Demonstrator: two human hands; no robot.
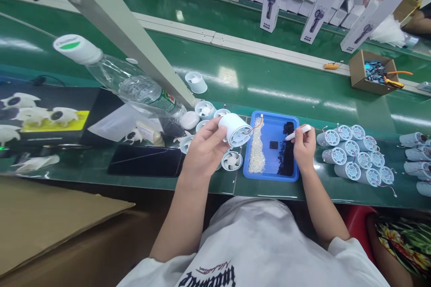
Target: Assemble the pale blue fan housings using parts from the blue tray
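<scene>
My left hand (207, 148) is wrapped round a white cylindrical fan housing (232, 126), tilted so its spoked end and thin red wires face right. My right hand (305, 148) grips a white pen-like tool (298, 132), its tip over the black bits. Below it lies a blue tray (272, 174) with small white pieces (257, 154) along its left side, tiny black pieces (287, 159) along its right and a black square (274, 145) between them. More fan housings (231, 160) stand beside and behind my left hand, partly hidden by it.
Several wired fan housings (352, 148) are grouped to the right, more at the far right edge. At left are a dark phone-like slab (144, 161) and a plastic bottle (134, 85) by a metal post (144, 40). A cardboard box (367, 80) stands at back right. Another person sits at right.
</scene>
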